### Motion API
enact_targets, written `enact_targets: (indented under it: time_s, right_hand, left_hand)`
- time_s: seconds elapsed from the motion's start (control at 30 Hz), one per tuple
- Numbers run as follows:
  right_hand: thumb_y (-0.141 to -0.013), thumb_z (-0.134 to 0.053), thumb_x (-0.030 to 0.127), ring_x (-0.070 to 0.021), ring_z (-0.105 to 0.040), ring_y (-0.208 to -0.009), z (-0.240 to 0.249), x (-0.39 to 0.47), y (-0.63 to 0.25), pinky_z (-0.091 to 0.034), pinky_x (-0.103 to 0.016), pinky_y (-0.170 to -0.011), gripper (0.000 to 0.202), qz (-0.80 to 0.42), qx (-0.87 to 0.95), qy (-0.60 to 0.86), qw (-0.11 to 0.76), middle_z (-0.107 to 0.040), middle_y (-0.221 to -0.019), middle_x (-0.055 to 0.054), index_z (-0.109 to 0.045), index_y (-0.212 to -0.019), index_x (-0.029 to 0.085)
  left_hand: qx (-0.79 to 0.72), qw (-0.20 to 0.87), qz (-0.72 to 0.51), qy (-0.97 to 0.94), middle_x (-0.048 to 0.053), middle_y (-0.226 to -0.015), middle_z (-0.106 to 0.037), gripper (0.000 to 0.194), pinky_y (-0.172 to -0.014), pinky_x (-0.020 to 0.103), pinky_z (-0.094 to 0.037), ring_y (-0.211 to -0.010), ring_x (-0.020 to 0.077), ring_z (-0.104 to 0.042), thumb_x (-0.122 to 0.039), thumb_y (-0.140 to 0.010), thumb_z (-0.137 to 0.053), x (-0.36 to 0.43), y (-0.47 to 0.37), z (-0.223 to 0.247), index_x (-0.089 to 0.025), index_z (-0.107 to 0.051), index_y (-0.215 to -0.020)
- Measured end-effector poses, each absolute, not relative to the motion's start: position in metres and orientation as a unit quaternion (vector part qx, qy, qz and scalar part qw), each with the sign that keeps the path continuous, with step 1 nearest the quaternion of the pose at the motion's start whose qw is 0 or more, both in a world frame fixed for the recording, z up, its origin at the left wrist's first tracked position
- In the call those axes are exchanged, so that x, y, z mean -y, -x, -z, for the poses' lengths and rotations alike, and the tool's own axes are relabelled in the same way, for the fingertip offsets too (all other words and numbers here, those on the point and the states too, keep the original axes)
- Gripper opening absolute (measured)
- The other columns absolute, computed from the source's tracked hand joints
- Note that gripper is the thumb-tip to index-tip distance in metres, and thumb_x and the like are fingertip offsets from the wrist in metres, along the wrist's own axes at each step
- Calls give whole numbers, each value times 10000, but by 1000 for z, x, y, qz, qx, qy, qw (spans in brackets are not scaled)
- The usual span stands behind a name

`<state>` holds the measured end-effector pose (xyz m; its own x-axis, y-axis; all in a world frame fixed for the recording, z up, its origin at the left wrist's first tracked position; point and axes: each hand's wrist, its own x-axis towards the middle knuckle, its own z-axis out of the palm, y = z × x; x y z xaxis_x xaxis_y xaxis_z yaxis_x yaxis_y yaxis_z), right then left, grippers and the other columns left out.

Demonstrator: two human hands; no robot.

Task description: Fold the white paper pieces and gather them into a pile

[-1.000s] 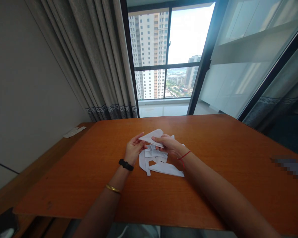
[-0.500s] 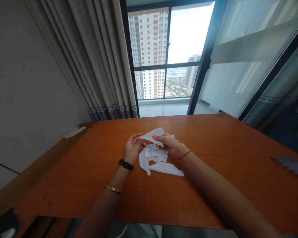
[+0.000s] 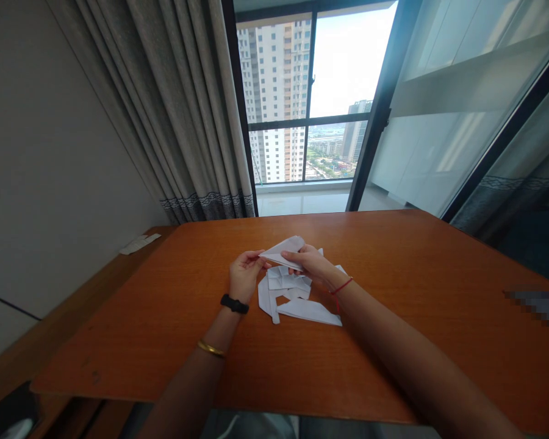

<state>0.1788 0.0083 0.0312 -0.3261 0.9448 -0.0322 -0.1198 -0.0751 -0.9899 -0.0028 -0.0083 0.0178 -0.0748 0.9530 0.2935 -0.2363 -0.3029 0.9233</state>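
Observation:
A folded white paper [image 3: 281, 249] with a narrow tip pointing left is held above the wooden table [image 3: 174, 341]. My right hand [image 3: 310, 261] grips its wide right end, thumb on top and fingers beneath. At the pointed tip, the fingers of my left hand [image 3: 246, 272] pinch the paper. Beneath the hands lie several folded white paper pieces [image 3: 289, 279], partly overlapping. A long flat one [image 3: 308, 310] rests nearest to me, and another [image 3: 266, 299] lies on the left side of the group. My right hand and forearm hide part of the pieces.
White papers [image 3: 139, 244] lie on a ledge beyond the table's left edge. Behind the table are a grey curtain [image 3: 187, 122] and a window. A blurred, pixelated object [image 3: 537, 308] is at the right side of the table.
The fingers of my left hand have closed in on the paper's pointed tip. My right hand keeps its grip, and the whole view has shifted slightly.

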Motion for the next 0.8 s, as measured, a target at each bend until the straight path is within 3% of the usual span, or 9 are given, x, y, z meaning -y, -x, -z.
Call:
enact_targets:
  time_s: [0.23,0.33,0.57,0.8]
  right_hand:
    - [-694,-770,293,-82,-504,-461,-34,-6,-181,-405,-183,-398,218,-673,477,387,413,-626,-631,-28,-631,-758,137]
    - [-681,-776,320,-84,-497,-466,-33,-7,-182,-401,-194,-406,245,-658,491,381,425,-623,-634,-25,-626,-755,141]
    - [-661,-752,445,-124,-565,-569,-35,-5,-183,-443,-226,-503,364,-494,600,393,493,-643,-716,-21,-641,-838,146]
    - [-639,-762,465,-133,-567,-576,-34,-9,-187,-440,-239,-528,402,-532,590,391,465,-647,-707,-38,-664,-827,124]
  left_hand:
    - [-341,501,-623,-494,-9,-761,-638,529,-682,276,-536,-651,131,-659,-235,-568,-829,11,3,-20,-140,-623,-1046]
    - [-342,526,-616,-476,18,-768,-660,473,-711,292,-540,-667,137,-663,-271,-604,-818,12,2,-21,-117,-631,-1010]
    - [-363,560,-596,-446,70,-812,-712,468,-730,284,-547,-755,166,-687,-321,-615,-823,8,4,-19,-114,-651,-998]
    - [-350,569,-594,-447,82,-801,-726,431,-741,304,-556,-747,178,-695,-370,-598,-832,6,8,-16,-114,-683,-912]
